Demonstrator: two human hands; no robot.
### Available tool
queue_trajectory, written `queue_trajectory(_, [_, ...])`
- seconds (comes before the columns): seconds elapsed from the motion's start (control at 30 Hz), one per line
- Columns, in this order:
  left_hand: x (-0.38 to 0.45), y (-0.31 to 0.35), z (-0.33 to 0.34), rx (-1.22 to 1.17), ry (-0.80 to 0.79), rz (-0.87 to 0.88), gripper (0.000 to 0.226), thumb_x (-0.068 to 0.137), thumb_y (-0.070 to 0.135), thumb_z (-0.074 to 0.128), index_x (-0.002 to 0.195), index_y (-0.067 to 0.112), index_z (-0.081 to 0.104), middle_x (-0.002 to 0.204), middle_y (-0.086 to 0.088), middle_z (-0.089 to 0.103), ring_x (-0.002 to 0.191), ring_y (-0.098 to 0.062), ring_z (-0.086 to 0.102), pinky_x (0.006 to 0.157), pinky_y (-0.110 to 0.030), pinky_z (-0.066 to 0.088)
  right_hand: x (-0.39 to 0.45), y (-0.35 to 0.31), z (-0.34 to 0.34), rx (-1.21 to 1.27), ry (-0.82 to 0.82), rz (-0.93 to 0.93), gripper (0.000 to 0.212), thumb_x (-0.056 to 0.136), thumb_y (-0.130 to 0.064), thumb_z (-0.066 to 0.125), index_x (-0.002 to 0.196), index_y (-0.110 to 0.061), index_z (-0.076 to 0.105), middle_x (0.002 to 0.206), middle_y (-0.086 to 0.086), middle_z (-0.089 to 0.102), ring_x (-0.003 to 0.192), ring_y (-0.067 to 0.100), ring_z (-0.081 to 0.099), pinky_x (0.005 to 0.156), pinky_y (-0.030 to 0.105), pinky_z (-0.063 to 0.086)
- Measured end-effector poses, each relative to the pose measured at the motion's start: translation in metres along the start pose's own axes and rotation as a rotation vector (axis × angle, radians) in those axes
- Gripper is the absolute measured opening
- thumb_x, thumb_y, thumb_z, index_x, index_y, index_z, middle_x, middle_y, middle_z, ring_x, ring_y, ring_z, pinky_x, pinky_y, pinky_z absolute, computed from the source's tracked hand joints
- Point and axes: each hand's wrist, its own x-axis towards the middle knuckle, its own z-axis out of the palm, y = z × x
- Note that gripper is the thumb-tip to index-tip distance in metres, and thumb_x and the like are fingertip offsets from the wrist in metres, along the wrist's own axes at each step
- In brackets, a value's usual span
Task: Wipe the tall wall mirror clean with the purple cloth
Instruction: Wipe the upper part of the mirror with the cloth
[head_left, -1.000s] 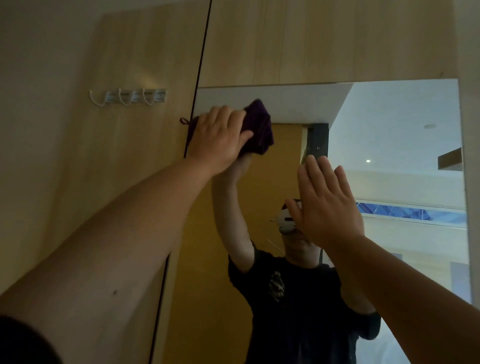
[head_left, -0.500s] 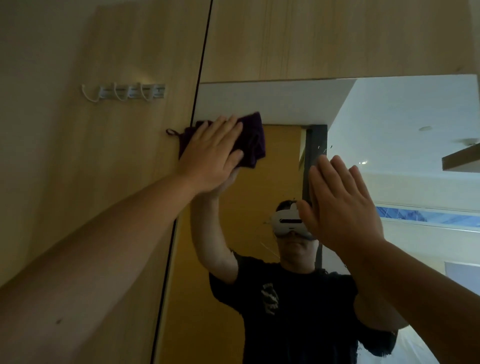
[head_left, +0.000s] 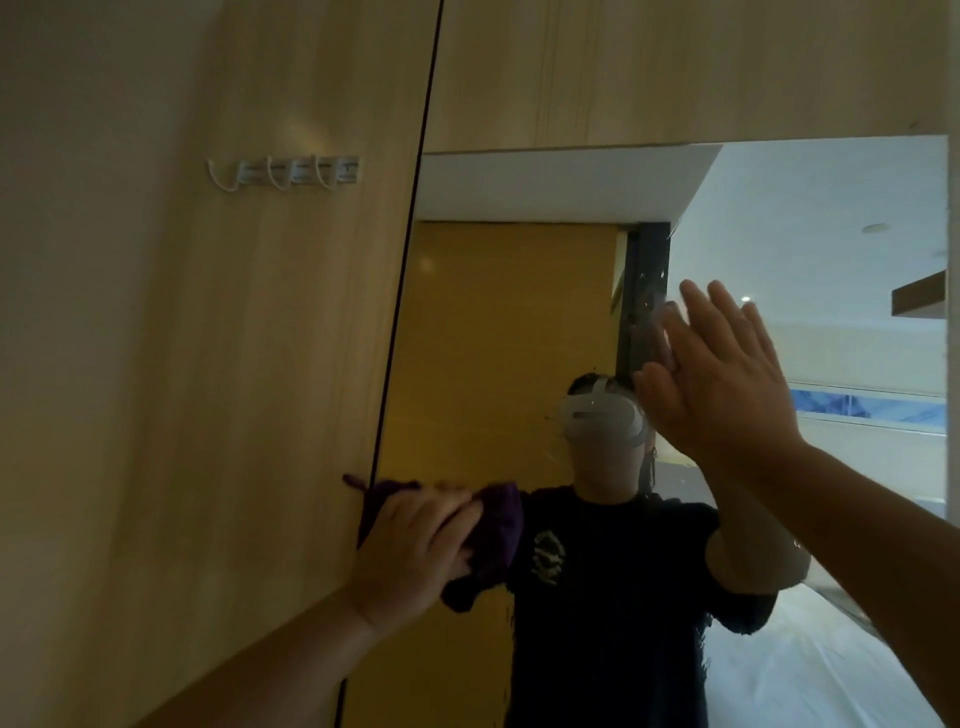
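Here the left hand (head_left: 410, 551) grips the bunched purple cloth (head_left: 493, 545) and presses it on the mirror (head_left: 509, 322) at its left edge, beside the wooden panel (head_left: 208, 364). The right hand (head_left: 727, 384) is open, fingers spread, flat against the glass higher up. Wall hooks (head_left: 285, 171) sit upper left.

purple cloth (head_left: 496, 540), light wood wall (head_left: 208, 364), white hooks (head_left: 283, 171)

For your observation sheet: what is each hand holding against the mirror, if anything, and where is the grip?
The left hand presses the bunched purple cloth against the mirror, gripping its left portion. The right hand holds nothing, fingers spread.
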Motion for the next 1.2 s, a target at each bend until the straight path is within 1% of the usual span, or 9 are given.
queue_trajectory(0.13, [0.112, -0.021, -0.019, -0.006, 0.152, -0.167, 0.033, 0.099, 0.027, 0.050, 0.126, 0.008, 0.057, 0.119, -0.010, 0.060, 0.103, -0.027, 0.054, 0.089, -0.039, 0.041, -0.013, 0.021, 0.000, -0.129, -0.104, 0.013, 0.064, 0.097, -0.050, 0.027, 0.145, -0.011, 0.039, 0.156, 0.018, 0.029, 0.149, 0.038, 0.017, 0.118, 0.060, 0.020])
queue_trajectory(0.23, [0.216, -0.044, -0.039, 0.049, 0.175, -0.187, 0.040, 0.097, 0.029, 0.052, 0.128, 0.006, 0.059, 0.122, -0.012, 0.061, 0.107, -0.030, 0.056, 0.091, -0.041, 0.045, -0.016, 0.023, 0.004, -0.175, -0.112, 0.023, 0.067, 0.099, -0.052, 0.023, 0.151, -0.011, 0.033, 0.161, 0.017, 0.023, 0.152, 0.036, 0.009, 0.121, 0.057, 0.013])
queue_trajectory(0.3, [0.275, -0.054, -0.049, 0.060, 0.153, -0.211, 0.045, 0.100, 0.031, 0.049, 0.137, 0.006, 0.053, 0.133, -0.012, 0.057, 0.119, -0.032, 0.052, 0.097, -0.045, 0.043, -0.016, 0.023, 0.006, -0.184, -0.113, 0.019, 0.069, 0.099, -0.054, 0.019, 0.152, -0.011, 0.032, 0.162, 0.016, 0.021, 0.152, 0.034, 0.007, 0.122, 0.056, 0.012])
queue_trajectory(0.43, [0.333, -0.058, -0.033, 0.010, 0.003, -0.286, 0.053, 0.108, 0.037, 0.035, 0.154, 0.011, 0.030, 0.161, -0.006, 0.027, 0.149, -0.025, 0.020, 0.120, -0.046, 0.022, -0.016, 0.025, 0.009, -0.175, -0.076, 0.025, 0.069, 0.100, -0.055, 0.019, 0.152, -0.012, 0.033, 0.162, 0.013, 0.023, 0.152, 0.031, 0.009, 0.122, 0.054, 0.013])
queue_trajectory(0.53, [0.324, -0.052, -0.016, 0.035, 0.028, -0.257, 0.055, 0.108, 0.042, 0.027, 0.156, 0.013, 0.024, 0.164, -0.005, 0.017, 0.152, -0.020, 0.012, 0.124, -0.042, 0.012, -0.016, 0.028, 0.011, -0.161, -0.056, 0.008, 0.067, 0.099, -0.054, 0.023, 0.150, -0.012, 0.037, 0.161, 0.014, 0.027, 0.152, 0.032, 0.012, 0.122, 0.055, 0.016])
queue_trajectory(0.67, [0.273, -0.029, -0.013, 0.024, 0.016, -0.136, 0.058, 0.105, 0.044, 0.025, 0.154, 0.013, 0.030, 0.163, -0.006, 0.021, 0.151, -0.020, 0.015, 0.122, -0.042, 0.013, -0.016, 0.031, 0.008, -0.088, -0.053, -0.012, 0.063, 0.098, -0.052, 0.028, 0.145, -0.013, 0.042, 0.158, 0.014, 0.032, 0.150, 0.034, 0.018, 0.120, 0.058, 0.019])
queue_trajectory(0.93, [0.066, 0.079, 0.013, 0.008, -0.115, 0.023, 0.060, 0.101, 0.048, 0.043, 0.149, 0.014, 0.036, 0.161, -0.007, 0.027, 0.151, -0.025, 0.017, 0.120, -0.050, 0.021, -0.021, 0.030, -0.011, 0.103, -0.002, 0.078, 0.057, 0.097, -0.042, 0.039, 0.145, -0.012, 0.039, 0.159, 0.012, 0.031, 0.151, 0.028, 0.017, 0.123, 0.052, 0.015])
queue_trajectory(1.07, [0.029, 0.097, 0.019, -0.007, -0.100, 0.061, 0.056, 0.099, 0.046, 0.054, 0.145, 0.015, 0.043, 0.158, -0.006, 0.034, 0.147, -0.024, 0.030, 0.115, -0.047, 0.030, -0.025, 0.051, -0.028, 0.051, -0.018, 0.135, 0.059, 0.097, -0.046, 0.032, 0.142, -0.009, 0.044, 0.158, 0.015, 0.032, 0.151, 0.031, 0.017, 0.123, 0.052, 0.011])
queue_trajectory(1.2, [0.036, 0.093, 0.016, -0.031, -0.006, 0.105, 0.040, 0.103, 0.042, 0.053, 0.134, 0.017, 0.053, 0.139, -0.004, 0.053, 0.123, -0.023, 0.053, 0.093, -0.041, 0.048, -0.038, 0.075, -0.035, -0.047, -0.063, 0.187, 0.060, 0.097, -0.045, 0.027, 0.143, -0.008, 0.038, 0.157, 0.019, 0.029, 0.149, 0.037, 0.017, 0.121, 0.059, 0.015])
